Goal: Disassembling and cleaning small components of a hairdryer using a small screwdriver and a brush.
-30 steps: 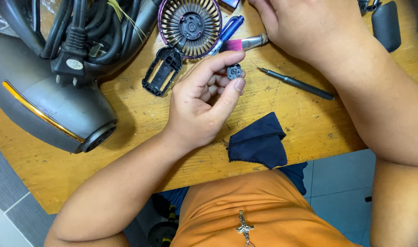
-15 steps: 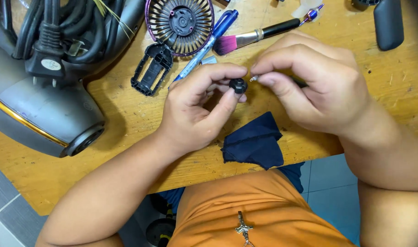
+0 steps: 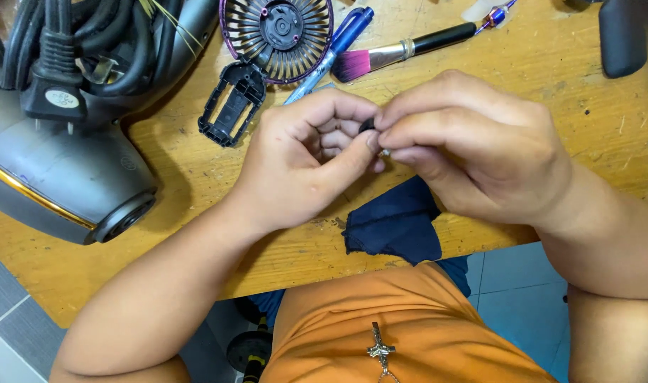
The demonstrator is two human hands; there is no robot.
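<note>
Above the front edge of the worn wooden counter (image 3: 196, 177), the two hands meet fingertip to fingertip around a small black part (image 3: 367, 125), which shows only as a dark sliver between them. The left hand (image 3: 306, 167) pinches it between thumb and forefinger from the left, and the right hand (image 3: 473, 142) closes its thumb and first fingers on the same piece from the right, so neither hand is nearer: both are touching it. A glint of pale metal sits just under the part at the right thumb; what it is cannot be told, and the part is too covered to judge which way its long axis runs. It is held up off the counter, over a crumpled dark blue cloth (image 3: 398, 223) that lies at the counter's edge just below the hands. Behind the hands, well apart from them, lie a round purple-rimmed fan grille with a black hub (image 3: 278, 32), a black rectangular plastic frame (image 3: 231, 106) touching its lower left, a blue marker pen (image 3: 334, 50) and a pink-bristled brush with a black handle (image 3: 402, 53). To the far left rests a grey hair dryer body with a gold trim line (image 3: 61, 181), its black coiled cable and plug (image 3: 54, 78) heaped on top. Nothing lies between the hands and the cloth beneath them.
</note>
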